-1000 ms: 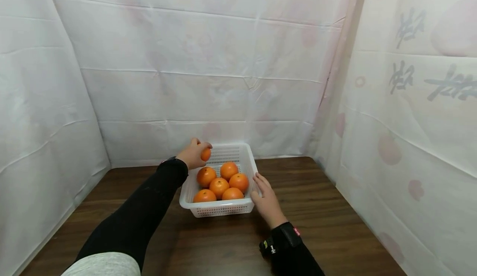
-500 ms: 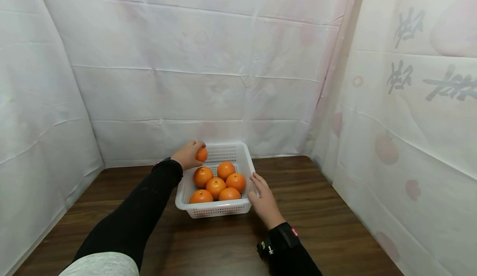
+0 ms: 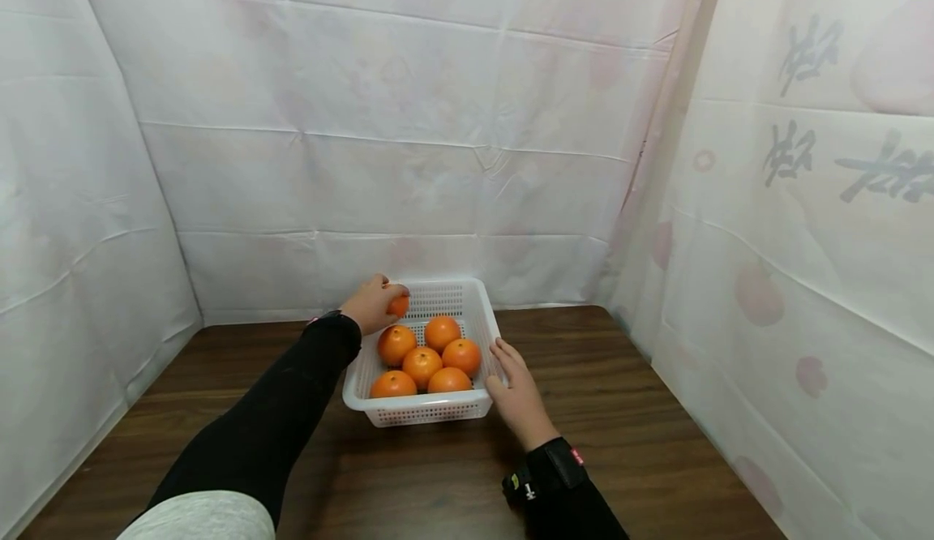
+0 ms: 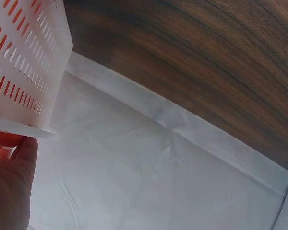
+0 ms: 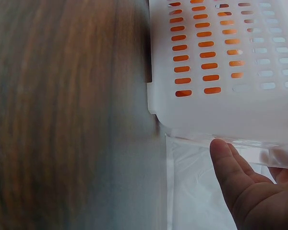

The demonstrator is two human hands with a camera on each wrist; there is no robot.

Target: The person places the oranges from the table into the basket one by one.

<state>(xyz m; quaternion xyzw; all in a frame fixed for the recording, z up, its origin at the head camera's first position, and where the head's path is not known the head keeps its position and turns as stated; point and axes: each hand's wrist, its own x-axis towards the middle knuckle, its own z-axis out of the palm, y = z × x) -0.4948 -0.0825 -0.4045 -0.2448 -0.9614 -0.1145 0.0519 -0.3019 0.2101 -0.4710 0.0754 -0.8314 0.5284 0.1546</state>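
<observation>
A white perforated plastic basket (image 3: 477,313) stands on the table with several oranges in it, one of them a middle orange (image 3: 422,367). At its back left corner, my left hand (image 3: 372,305) holds another orange (image 3: 398,306) near the rim, raised above the others. That hand's fingers partly cover the fruit. In the left wrist view, fingers (image 4: 21,158) show just past the basket rim (image 4: 24,128). My right hand (image 3: 520,394) rests against the basket's right side, its fingers fairly straight along the rim. The right wrist view shows fingers (image 5: 225,160) touching the rim, with orange colour behind the slots.
The dark wooden table (image 3: 438,483) extends around the basket. White printed sheeting (image 3: 409,159) hangs closely behind the basket, with more sheeting at the left (image 3: 73,224) and right (image 3: 766,345).
My left hand has shifted slightly, and its fingers now cover more of the held orange than half a second ago. The right hand stays at the basket's side. The head view has moved a little.
</observation>
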